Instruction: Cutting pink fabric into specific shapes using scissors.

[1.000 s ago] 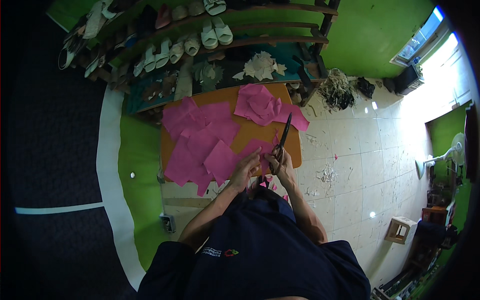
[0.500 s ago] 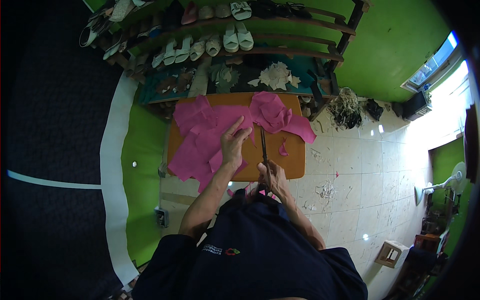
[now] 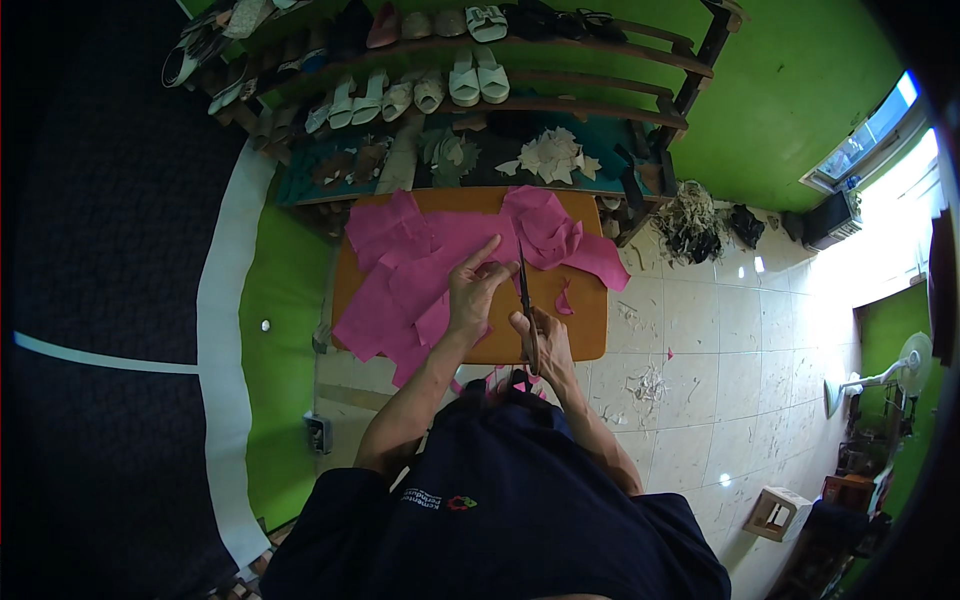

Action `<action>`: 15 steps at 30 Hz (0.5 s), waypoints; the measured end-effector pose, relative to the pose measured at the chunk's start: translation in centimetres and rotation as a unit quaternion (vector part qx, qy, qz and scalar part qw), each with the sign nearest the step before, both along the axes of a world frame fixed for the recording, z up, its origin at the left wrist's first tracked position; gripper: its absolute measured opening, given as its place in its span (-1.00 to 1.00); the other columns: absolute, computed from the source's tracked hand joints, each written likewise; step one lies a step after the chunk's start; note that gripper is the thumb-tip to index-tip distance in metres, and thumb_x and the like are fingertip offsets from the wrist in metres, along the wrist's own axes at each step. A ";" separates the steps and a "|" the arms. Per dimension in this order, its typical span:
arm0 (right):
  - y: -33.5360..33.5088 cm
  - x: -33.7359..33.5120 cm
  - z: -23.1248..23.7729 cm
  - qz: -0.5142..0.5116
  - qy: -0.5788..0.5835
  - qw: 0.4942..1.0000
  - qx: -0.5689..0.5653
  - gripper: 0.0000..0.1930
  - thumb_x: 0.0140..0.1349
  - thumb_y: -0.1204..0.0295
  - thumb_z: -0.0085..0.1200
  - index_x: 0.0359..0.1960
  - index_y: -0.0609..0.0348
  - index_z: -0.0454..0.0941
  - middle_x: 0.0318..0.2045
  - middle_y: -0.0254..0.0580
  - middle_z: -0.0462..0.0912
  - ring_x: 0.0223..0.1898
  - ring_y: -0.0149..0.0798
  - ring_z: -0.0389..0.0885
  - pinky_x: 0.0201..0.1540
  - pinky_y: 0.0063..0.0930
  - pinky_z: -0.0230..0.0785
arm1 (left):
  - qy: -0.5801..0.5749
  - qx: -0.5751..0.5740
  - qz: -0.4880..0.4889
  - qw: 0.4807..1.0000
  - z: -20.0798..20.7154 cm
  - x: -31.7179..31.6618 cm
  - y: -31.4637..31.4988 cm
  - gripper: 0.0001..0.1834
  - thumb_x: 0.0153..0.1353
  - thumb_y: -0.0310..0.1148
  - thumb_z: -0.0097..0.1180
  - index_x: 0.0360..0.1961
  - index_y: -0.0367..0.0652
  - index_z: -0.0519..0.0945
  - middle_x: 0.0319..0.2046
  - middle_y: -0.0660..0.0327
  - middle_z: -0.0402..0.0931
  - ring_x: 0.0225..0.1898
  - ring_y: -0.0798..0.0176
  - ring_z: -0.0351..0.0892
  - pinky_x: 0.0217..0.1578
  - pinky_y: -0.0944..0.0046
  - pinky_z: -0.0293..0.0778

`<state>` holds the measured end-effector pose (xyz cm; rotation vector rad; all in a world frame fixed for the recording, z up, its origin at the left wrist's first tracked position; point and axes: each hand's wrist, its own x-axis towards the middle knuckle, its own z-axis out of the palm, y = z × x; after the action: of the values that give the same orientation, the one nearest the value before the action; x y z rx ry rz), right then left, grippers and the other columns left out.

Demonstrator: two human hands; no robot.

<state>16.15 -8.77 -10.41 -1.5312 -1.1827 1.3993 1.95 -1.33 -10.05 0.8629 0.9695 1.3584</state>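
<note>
A pair of scissors (image 3: pixel 525 292) is gripped in my right hand (image 3: pixel 548 345), its narrow dark blades pointing away from me at the edge of a large pink sheet (image 3: pixel 440 250). My left hand (image 3: pixel 476 295) holds that sheet close to the blades, thumb and fingers pinched at its right part, with one finger stretched out. Whether the sheet is leather or cloth I cannot tell. Right of the blade tips lie crumpled pink pieces (image 3: pixel 545 228), and a small curved pink offcut (image 3: pixel 564 297) rests nearer me on the orange-brown table (image 3: pixel 590 335).
Beyond the table stands a wooden rack (image 3: pixel 600 105) of shoes and sandals, with cut scraps (image 3: pixel 555 155) on its lower shelf. Shavings (image 3: pixel 652 383) litter the tiled floor at right. A white fan (image 3: pixel 910 365) and a stool (image 3: pixel 780 513) stand farther right.
My left hand has shifted slightly right, its thumb and fingers now nearer the blades. The scissors have moved slightly left and farther along the sheet's edge.
</note>
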 end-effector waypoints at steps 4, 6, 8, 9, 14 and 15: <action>0.3 -0.2 -0.1 -0.006 -0.044 0.999 0.030 -0.32 0.15 -0.23 0.21 -0.51 0.28 0.43 -0.74 -0.30 0.30 -0.63 -0.41 0.27 -0.54 -0.35 0.16 | -0.010 0.019 0.001 1.000 -0.3 0.0 -0.1 -0.45 0.17 -0.67 0.22 0.22 -0.19 0.52 -0.53 0.48 0.40 -0.40 0.58 0.48 -0.02 0.40 0.53; 0.4 -0.2 -0.3 -0.011 -0.056 0.998 0.036 -0.32 0.14 -0.23 0.22 -0.52 0.28 0.42 -0.73 -0.31 0.29 -0.62 -0.42 0.24 -0.54 -0.35 0.13 | -0.004 0.016 -0.005 1.000 -0.3 0.2 -0.1 -0.43 0.17 -0.67 0.21 0.24 -0.19 0.50 -0.53 0.49 0.39 -0.41 0.59 0.46 -0.07 0.45 0.50; 0.6 -0.2 -0.4 -0.020 -0.065 0.997 0.045 -0.31 0.13 -0.23 0.24 -0.56 0.28 0.40 -0.73 -0.32 0.26 -0.60 -0.43 0.21 -0.54 -0.35 0.11 | 0.000 0.012 -0.007 1.000 -0.2 0.1 -0.1 -0.42 0.17 -0.66 0.22 0.25 -0.20 0.49 -0.53 0.49 0.40 -0.42 0.60 0.45 -0.10 0.47 0.48; 0.6 -0.2 -0.4 -0.020 -0.065 0.997 0.045 -0.31 0.13 -0.23 0.24 -0.56 0.28 0.40 -0.73 -0.32 0.26 -0.60 -0.43 0.21 -0.54 -0.35 0.11 | 0.004 0.008 -0.010 1.000 -0.1 0.1 0.0 -0.41 0.16 -0.66 0.24 0.26 -0.20 0.48 -0.54 0.49 0.40 -0.42 0.60 0.44 -0.13 0.49 0.47; 0.6 -0.1 -0.5 -0.029 -0.063 0.997 0.035 -0.33 0.12 -0.22 0.24 -0.63 0.21 0.39 -0.73 -0.45 0.27 -0.64 -0.52 0.21 -0.60 -0.44 0.01 | 0.007 -0.017 -0.017 1.000 0.3 -0.3 0.4 -0.39 0.15 -0.64 0.27 0.26 -0.21 0.48 -0.54 0.51 0.37 -0.43 0.62 0.40 -0.17 0.50 0.43; 0.6 0.0 -0.4 -0.029 -0.062 0.997 0.035 -0.33 0.12 -0.22 0.24 -0.63 0.21 0.39 -0.73 -0.45 0.27 -0.64 -0.52 0.21 -0.60 -0.44 0.01 | 0.008 -0.026 -0.020 0.999 0.4 -0.4 0.5 -0.39 0.15 -0.63 0.29 0.27 -0.22 0.47 -0.53 0.54 0.31 -0.43 0.64 0.35 -0.12 0.50 0.44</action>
<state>16.10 -8.19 -10.83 -1.6101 -1.2386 1.2267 1.58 -0.81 -9.68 0.8514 0.9915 1.2883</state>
